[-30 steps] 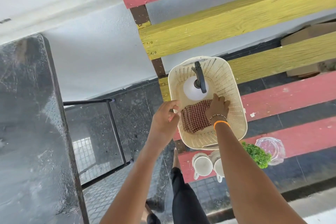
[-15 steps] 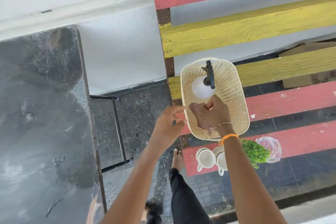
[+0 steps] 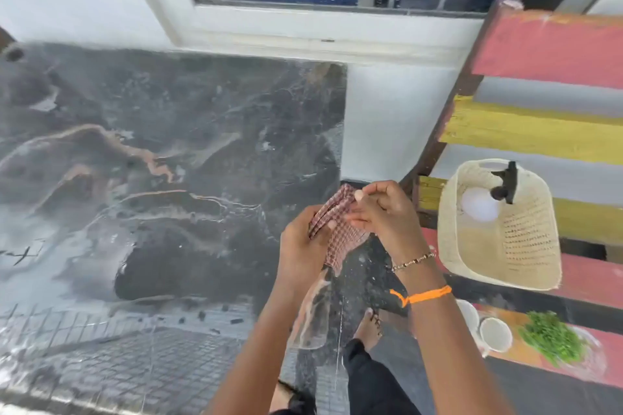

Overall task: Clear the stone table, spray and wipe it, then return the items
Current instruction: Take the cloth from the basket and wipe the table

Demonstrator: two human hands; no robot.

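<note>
Now, head view: the checked cloth point(image 3: 333, 232) has left the cream basket point(image 3: 499, 229) and is pinched between left hand point(image 3: 303, 246) and right hand point(image 3: 387, 212) over the wet stone table point(image 3: 161, 158) edge. Wiping likely follows; spray bottle point(image 3: 485, 199) remains basketed.

I can read no text, label, brand or number anywhere here; nothing legible shows on any surface I see.
</note>
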